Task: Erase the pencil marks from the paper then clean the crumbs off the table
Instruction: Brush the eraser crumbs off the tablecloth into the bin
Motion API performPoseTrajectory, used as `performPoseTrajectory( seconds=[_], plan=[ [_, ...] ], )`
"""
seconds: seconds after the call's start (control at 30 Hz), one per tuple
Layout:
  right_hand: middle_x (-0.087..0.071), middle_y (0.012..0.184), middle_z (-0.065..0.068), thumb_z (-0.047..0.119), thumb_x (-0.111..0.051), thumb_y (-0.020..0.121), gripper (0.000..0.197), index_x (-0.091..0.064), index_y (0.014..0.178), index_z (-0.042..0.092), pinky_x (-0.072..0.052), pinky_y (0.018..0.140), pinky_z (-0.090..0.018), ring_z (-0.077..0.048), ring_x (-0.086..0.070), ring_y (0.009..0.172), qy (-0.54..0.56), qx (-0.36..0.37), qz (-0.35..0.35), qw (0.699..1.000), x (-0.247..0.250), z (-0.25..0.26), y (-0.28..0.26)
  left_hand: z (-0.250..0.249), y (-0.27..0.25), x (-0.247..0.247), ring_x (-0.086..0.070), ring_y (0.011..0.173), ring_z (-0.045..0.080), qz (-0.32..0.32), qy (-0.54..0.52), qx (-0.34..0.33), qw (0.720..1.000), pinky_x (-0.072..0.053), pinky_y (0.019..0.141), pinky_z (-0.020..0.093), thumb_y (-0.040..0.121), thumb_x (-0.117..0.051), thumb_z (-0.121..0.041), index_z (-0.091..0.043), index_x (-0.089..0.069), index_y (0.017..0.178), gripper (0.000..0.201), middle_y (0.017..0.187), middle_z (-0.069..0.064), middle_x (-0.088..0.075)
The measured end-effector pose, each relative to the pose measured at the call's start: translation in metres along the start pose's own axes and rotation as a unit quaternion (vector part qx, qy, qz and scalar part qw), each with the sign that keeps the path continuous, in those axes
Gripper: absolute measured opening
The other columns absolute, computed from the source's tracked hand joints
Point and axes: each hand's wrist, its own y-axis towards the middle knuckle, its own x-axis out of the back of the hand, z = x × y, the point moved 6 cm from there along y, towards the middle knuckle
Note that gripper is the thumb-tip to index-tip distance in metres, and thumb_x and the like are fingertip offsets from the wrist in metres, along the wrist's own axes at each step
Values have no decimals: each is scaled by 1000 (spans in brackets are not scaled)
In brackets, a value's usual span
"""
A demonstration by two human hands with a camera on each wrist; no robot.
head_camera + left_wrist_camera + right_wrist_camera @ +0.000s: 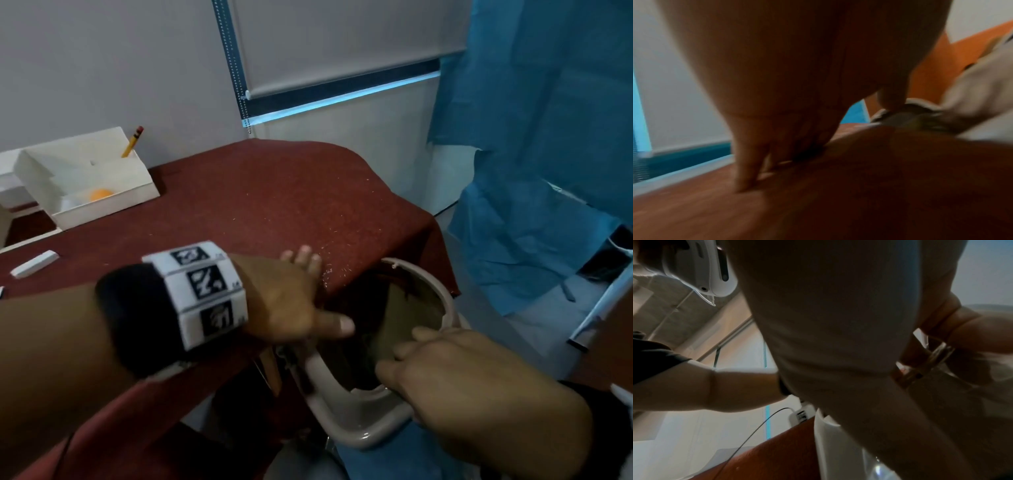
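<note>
Small white crumbs (pixel 328 271) lie scattered on the dark red tablecloth (pixel 257 205) near its right edge. My left hand (pixel 291 298) rests on the cloth just left of them, fingers straight and thumb pointing right; the left wrist view shows its fingertips (pixel 746 183) touching the cloth (pixel 694 211). A beige bin (pixel 346 414) sits below the table edge, its opening under the crumbs. My right hand (pixel 462 377) grips its near rim, fingers curled over the edge. A white eraser (pixel 34 263) lies on the cloth at far left.
A white box (pixel 85 178) at the back left holds a yellow pencil (pixel 133 142) and an orange ball (pixel 101 194). Blue sheeting (pixel 548 137) hangs to the right of the table. A wall and a window blind stand behind it.
</note>
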Motion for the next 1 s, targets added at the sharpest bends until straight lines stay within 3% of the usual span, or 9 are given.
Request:
performPoseTrajectory(
  seconds=[0.2,0.27,0.37,0.5,0.57,0.67,0.77,0.9,1.0],
  plan=[
    [-52,124,4,23,-51,98,32,-45,127,32,-36,81,-37,-20,-46,112,-8,-6,11,1000,1,-2,-1,-19,-34,49,-64,98,6,-137,-132,-144,971,-51,93,33,95,-53,-42,-32,-67,117,28,110,-13,-69],
    [-52,124,4,24,-50,99,31,-45,128,31,-36,83,-38,-20,-45,113,-4,-4,21,1000,2,-1,-2,3,-18,59,-59,115,14,-194,-97,-62,974,-46,102,37,96,-49,-46,-29,-57,134,42,134,-5,-60],
    [-53,123,4,25,-50,99,28,-46,126,31,-34,82,-38,-19,-45,112,1,-4,31,1000,2,-1,-2,21,7,34,-20,148,23,-71,-38,64,995,-14,121,42,90,-31,-74,-20,-9,157,89,165,1,-7],
    [-52,127,0,24,-47,99,31,-45,130,29,-36,84,-37,-23,-45,113,-1,-10,35,999,-2,-3,0,-28,-9,4,-20,148,21,28,29,-53,998,-18,120,44,88,-29,-76,-18,-16,156,90,164,5,-8],
    [-52,127,-2,23,-44,100,31,-46,131,27,-39,88,-39,-25,-46,113,-9,-10,35,999,-3,-4,1,-45,-25,18,-59,116,14,5,-36,-134,990,-46,102,38,90,-36,-70,-24,-63,126,64,132,0,-61],
    [-53,126,-3,22,-46,100,30,-46,130,25,-35,82,-37,-25,-46,114,-12,-10,46,999,-3,-6,2,-21,-11,64,-63,62,15,-185,-65,-103,975,-54,62,31,88,-44,-69,-16,-73,81,61,68,-1,-67],
    [-52,127,-2,23,-46,101,29,-46,130,26,-28,78,-35,-23,-45,114,-11,-5,59,998,-3,-7,3,11,28,72,-64,107,22,-179,-17,3,984,-50,96,40,83,-35,-80,-19,-61,129,81,121,6,-66],
    [-51,130,-1,25,-46,102,31,-44,133,27,-27,79,-35,-20,-44,117,-1,-1,67,998,-1,-7,4,5,47,36,-2,151,27,-34,18,43,998,-6,119,49,72,-29,-92,-19,11,156,117,164,4,12],
    [-50,129,-2,26,-44,102,33,-43,134,28,-28,80,-37,-23,-43,118,-7,-6,70,998,-3,-9,4,-39,16,20,-20,148,24,2,39,-78,996,-20,120,44,86,-39,-76,-18,-16,156,94,164,5,-10]
  ],
)
